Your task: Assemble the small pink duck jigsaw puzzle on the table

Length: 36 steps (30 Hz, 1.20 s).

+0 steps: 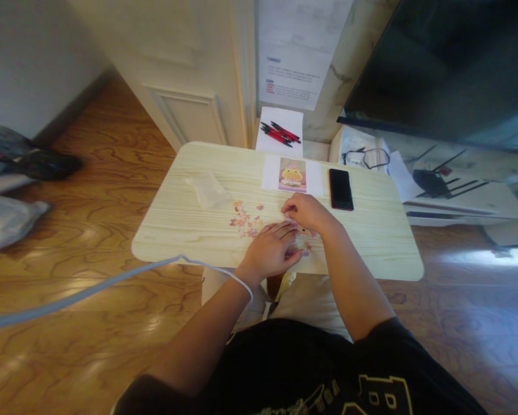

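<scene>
My left hand (271,249) lies flat on the small table (371,242), its fingers stretched out over part of a jigsaw puzzle (303,231). Much of that puzzle is hidden under both hands. Just beyond it, my right hand (307,211) has its thumb and fingertips pinched together on a small pinkish puzzle piece (287,217) at the puzzle's far edge. To the left of my hands, loose puzzle pieces (244,221) in orange, pink and purple are scattered. Behind my hands is a paper with a printed picture (292,174) of a yellow figure.
A black phone (341,189) rests right of the picture, and a translucent bag (209,190) lies at the left. Red and black pens (280,134) sit on white paper beyond the table. A pale blue cable (112,281) crosses the near left edge, passing over my left wrist.
</scene>
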Motion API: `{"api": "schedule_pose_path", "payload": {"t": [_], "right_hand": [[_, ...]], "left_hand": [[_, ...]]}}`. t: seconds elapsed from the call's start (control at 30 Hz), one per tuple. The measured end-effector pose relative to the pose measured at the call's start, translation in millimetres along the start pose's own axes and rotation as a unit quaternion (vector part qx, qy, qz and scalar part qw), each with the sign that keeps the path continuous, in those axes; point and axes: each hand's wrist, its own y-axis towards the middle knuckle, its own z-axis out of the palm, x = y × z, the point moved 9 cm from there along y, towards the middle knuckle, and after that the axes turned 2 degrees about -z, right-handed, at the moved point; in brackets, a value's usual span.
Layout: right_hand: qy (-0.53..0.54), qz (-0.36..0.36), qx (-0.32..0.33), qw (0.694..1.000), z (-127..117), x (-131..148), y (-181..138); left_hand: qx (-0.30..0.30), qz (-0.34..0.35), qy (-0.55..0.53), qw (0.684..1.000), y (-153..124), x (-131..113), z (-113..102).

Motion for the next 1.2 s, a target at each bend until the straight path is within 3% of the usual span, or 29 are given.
{"api": "schedule_pose_path", "payload": {"t": [0.47,0.7,1.2], "right_hand": [[0.027,0.032,-0.044,0.998,0.0,-6.4,-8.5],[-0.004,0.081,-0.118,0.99,-16.4,-25.7,-13.5],[0.013,0.059,-0.034,0.998,1.2,-17.3,3.4]], "left_hand": [[-0.002,-0.005,0.003,1.0,0.0,0.5,-0.4],[-0.015,-0.002,0.007,1.0,-1.4,-1.0,-4.2],[-0.001,-0.027,0.036,0.999,5.0,1.5,-0.7]]}}
